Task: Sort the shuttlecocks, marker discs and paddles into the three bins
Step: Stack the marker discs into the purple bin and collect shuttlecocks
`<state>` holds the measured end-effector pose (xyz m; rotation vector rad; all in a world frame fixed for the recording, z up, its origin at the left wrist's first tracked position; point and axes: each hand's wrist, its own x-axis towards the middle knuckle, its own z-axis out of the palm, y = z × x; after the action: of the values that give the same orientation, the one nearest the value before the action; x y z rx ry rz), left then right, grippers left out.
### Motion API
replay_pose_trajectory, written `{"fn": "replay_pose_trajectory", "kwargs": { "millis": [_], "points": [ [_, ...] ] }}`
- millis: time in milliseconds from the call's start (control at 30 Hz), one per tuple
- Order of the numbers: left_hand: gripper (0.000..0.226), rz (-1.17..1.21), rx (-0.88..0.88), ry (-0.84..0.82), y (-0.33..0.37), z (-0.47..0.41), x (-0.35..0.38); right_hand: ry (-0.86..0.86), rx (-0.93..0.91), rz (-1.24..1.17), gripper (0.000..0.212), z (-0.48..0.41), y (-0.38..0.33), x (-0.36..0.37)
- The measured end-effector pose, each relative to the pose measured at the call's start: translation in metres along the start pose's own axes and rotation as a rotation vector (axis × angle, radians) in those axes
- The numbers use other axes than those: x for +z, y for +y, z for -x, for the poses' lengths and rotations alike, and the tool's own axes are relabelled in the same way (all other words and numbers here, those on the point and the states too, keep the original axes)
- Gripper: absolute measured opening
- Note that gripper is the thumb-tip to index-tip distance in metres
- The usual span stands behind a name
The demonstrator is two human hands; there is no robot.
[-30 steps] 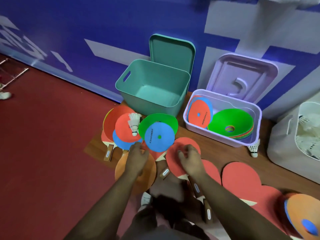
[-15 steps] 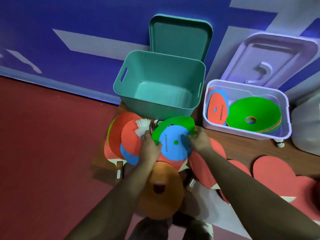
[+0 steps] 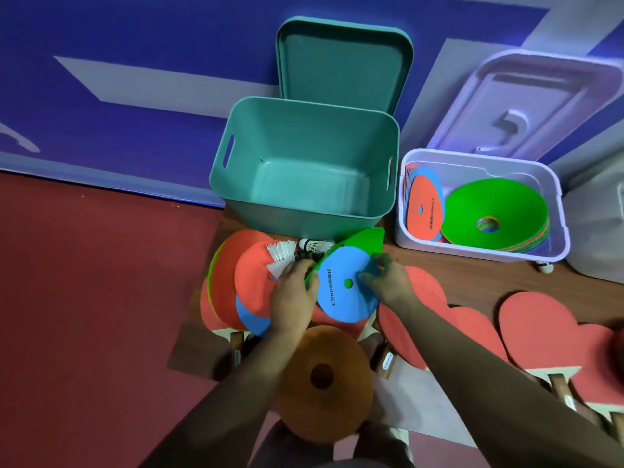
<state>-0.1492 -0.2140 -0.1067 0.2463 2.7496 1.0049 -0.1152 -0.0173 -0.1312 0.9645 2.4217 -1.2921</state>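
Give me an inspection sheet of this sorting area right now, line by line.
Surface: wooden board on a red floor.
Job's things: teal bin, nothing seen inside; lilac bin holds marker discs; paddles and shuttlecocks lie on the board; orange cone disc nearest the person.
Clutter: nothing seen.
Hands: left hand and right hand both grip the blue disc, with a green disc behind it.
Cables: nothing seen.
Surroundings: blue-and-white wall; teal lid and lilac lid lean against it; white bin at the right edge.
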Motion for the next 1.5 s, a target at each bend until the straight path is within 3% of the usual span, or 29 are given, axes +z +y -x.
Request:
{"fn": "replay_pose_trajectory", "kwargs": {
  "millis": [167, 333, 500, 633, 800, 900, 967, 1067, 1167, 1267, 1367, 1500],
  "points": [
    [0.015, 0.184, -0.071, 0.045, 0.005, 0.004, -0.019, -0.018, 0.032, -0.071, 0.052, 0.006, 0.001, -0.002],
    [0.011, 0.308, -0.127, 0.076, 0.011, 0.008, -0.034, -0.034, 0.011, -0.147, 0.019, 0.014, -0.004, -0.022],
    [0.026, 0.352, -0.136, 0.055, 0.017, 0.019, -0.041, -0.038, -0.013, -0.311, 0.021, 0.043, -0.004, -0.052],
    [0.042, 0.332, -0.24, 0.045, 0.022, 0.022, -0.04, 0.018, -0.046, -0.385, 0.019, 0.07, -0.002, -0.074],
    [0.028, 0.387, -0.214, -0.029, 0.042, 0.033, -0.043, -0.009, -0.071, -0.641, 0.018, 0.097, -0.004, -0.108],
    [0.036, 0.547, -0.171, -0.065, 0.055, 0.04, -0.036, -0.051, -0.046, -0.781, 0.021, 0.102, -0.002, -0.117],
    [0.039, 0.639, -0.17, -0.082, 0.057, 0.043, -0.022, -0.025, -0.057, -0.746, 0.016, 0.106, 0.0, -0.122],
    [0.025, 0.702, -0.221, -0.109, 0.083, 0.056, -0.016, 0.087, -0.151, -0.666, 0.009, 0.112, 0.008, -0.139],
    [0.016, 0.812, -0.244, -0.121, 0.127, 0.069, -0.011, 0.067, -0.144, -0.696, 0.009, 0.11, 0.023, -0.163],
    [0.016, 0.911, -0.235, -0.163, 0.166, 0.071, 0.004, 0.068, -0.144, -0.709, 0.009, 0.103, 0.038, -0.193],
    [0.023, 1.056, -0.255, -0.24, 0.2, 0.066, 0.024, 0.177, -0.219, -0.692, 0.007, 0.093, 0.045, -0.222],
    [0.032, 1.118, -0.342, -0.226, 0.238, 0.05, 0.058, 0.296, -0.319, -0.623, 0.034, 0.089, 0.046, -0.257]
  ]
}}
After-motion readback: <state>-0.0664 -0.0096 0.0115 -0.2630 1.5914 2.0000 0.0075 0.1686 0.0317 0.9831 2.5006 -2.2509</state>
